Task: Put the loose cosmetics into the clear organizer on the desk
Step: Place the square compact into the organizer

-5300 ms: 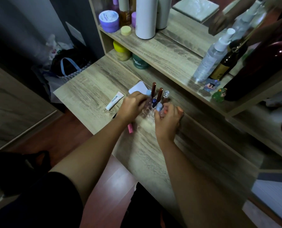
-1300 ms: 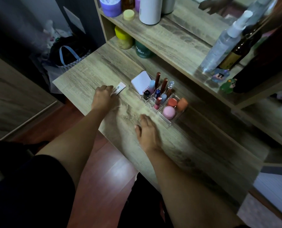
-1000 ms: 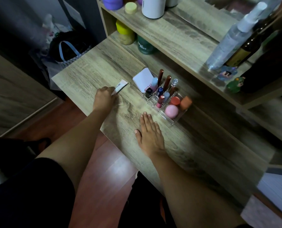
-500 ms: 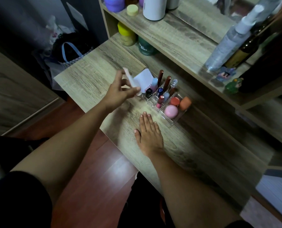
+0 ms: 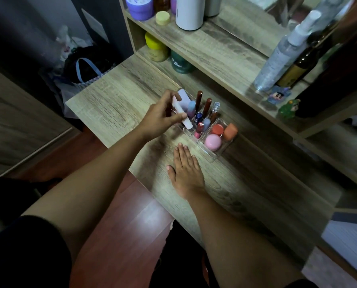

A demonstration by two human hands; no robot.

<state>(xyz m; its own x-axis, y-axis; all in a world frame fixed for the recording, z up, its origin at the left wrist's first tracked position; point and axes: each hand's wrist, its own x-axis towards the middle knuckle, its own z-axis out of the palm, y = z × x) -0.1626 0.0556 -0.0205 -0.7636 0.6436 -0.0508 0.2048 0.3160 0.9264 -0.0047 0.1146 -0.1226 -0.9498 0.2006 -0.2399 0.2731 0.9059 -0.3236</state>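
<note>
The desk [image 5: 115, 104] is a long slab of pale grey-brown wood grain, matte and streaked, and everything else is placed from the clear organizer [image 5: 215, 151] that stands near its middle. Behind the organizer rises a shelf [image 5: 210, 50] of the same grained board, carrying a tall white cylinder [image 5: 191, 11], a frosted spray bottle [image 5: 277, 61] and a squat purple jar [image 5: 140, 6]; a yellow-lidded jar [image 5: 155, 47] and a dark green jar [image 5: 180, 63] sit in the recess beneath it. Well to the organizer's left, off the desk edge, a dark bag with a blue strap [image 5: 84, 68] lies on the floor.

The organizer itself is glossy transparent plastic divided into small square cells. Its far cells hold upright slim tubes and wands, brown, blue and clear-capped; its near cells hold a round pink puff [image 5: 213, 142], a coral round one [image 5: 217, 129] and an orange block [image 5: 230, 131].

The left hand [image 5: 156, 119] hovers at the organizer's left end, thumb and fingers pinched on a small white tube [image 5: 182, 117], tilted with its lower end over the corner cells and partly masking a flat white compact [image 5: 183, 97] there. The right hand [image 5: 185, 171] lies flat and spread, palm down on the wood just in front of the organizer, holding nothing.
</note>
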